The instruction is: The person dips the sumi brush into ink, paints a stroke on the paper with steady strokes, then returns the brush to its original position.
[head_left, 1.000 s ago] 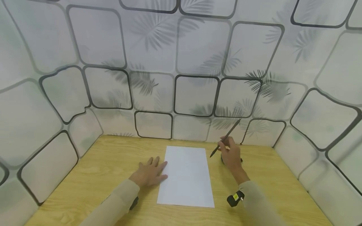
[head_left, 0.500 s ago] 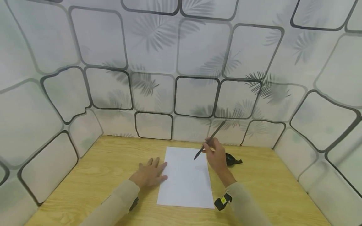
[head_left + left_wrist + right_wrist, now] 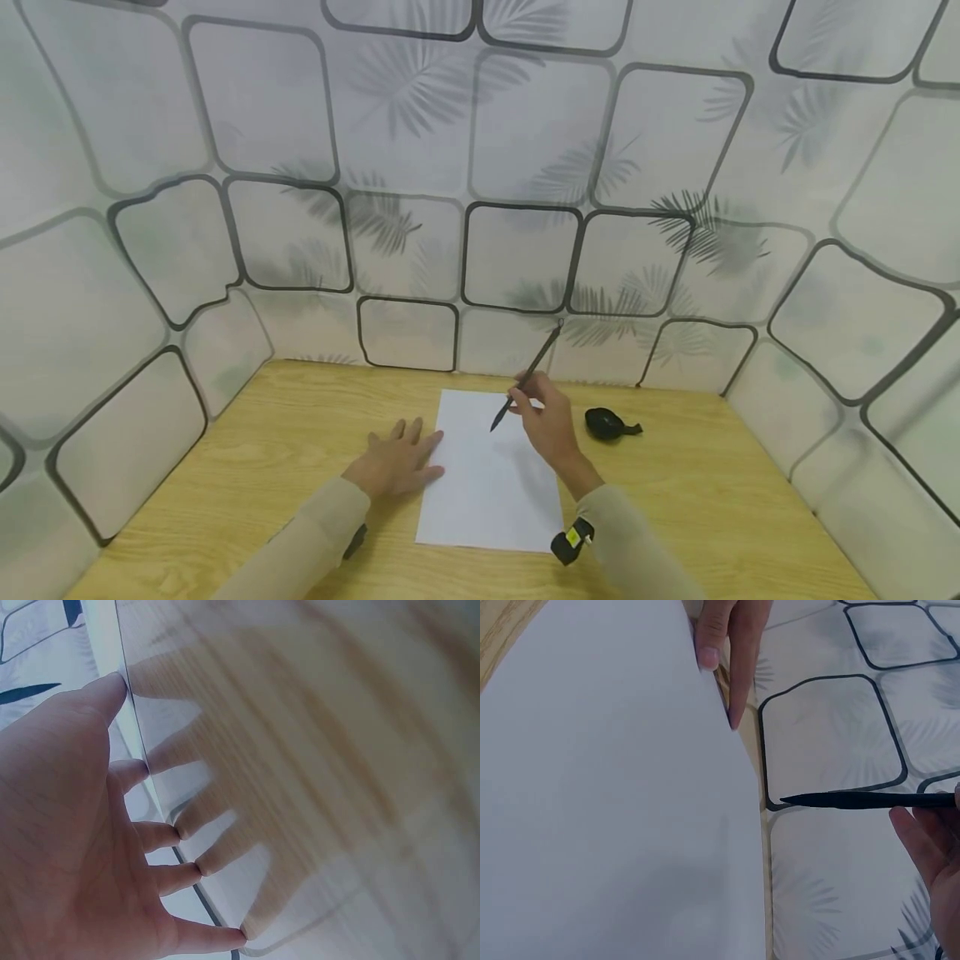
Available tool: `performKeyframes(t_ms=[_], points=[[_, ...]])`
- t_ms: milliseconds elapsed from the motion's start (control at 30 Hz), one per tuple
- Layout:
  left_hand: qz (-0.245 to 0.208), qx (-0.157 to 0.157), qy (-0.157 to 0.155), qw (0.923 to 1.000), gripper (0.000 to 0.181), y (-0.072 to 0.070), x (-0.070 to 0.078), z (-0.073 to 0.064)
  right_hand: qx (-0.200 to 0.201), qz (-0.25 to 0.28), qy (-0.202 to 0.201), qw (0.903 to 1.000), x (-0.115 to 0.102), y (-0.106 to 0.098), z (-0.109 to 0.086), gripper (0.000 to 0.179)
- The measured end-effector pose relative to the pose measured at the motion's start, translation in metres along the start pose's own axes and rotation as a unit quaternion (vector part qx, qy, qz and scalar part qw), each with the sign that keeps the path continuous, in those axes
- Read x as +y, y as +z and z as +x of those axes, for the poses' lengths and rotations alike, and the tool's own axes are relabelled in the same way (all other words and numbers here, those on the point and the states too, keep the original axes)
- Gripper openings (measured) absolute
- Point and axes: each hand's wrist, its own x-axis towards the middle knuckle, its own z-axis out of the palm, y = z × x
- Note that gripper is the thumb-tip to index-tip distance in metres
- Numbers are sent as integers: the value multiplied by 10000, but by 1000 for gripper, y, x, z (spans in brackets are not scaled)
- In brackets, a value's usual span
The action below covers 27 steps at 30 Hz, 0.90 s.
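A white sheet of paper (image 3: 480, 500) lies on the wooden table. My left hand (image 3: 393, 461) rests flat with spread fingers, its thumb and fingertips at the sheet's left edge. Between thumb and fingers, my right hand (image 3: 551, 427) pinches a slim dark writing brush (image 3: 537, 358) above the upper right of the sheet. The brush slants, with its pointed black tip down and a small loop at its top end. In the right wrist view the brush (image 3: 855, 799) tip appears apart from the paper (image 3: 615, 765). In the left wrist view the left hand (image 3: 75, 825) touches the tabletop.
A small black dish (image 3: 604, 424) with a short handle sits on the table (image 3: 675, 500) to the right of the paper. Patterned cloth walls (image 3: 517, 250) enclose the back and both sides. Each wrist carries a small black device.
My right hand has moved left with the brush, from right of the paper to over it. The black dish, earlier mostly hidden behind that hand, shows fully. My left hand stays still.
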Motion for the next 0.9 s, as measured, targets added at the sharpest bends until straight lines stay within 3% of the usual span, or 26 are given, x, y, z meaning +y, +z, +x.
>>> performKeyframes(t_ms=[200, 900], points=[[86, -19, 8, 10000, 70, -5, 3, -3, -16, 69, -114, 9999, 10, 10, -2, 16], [120, 38, -39, 9999, 72, -1, 0, -1, -360, 148, -145, 9991, 21, 33, -11, 16]])
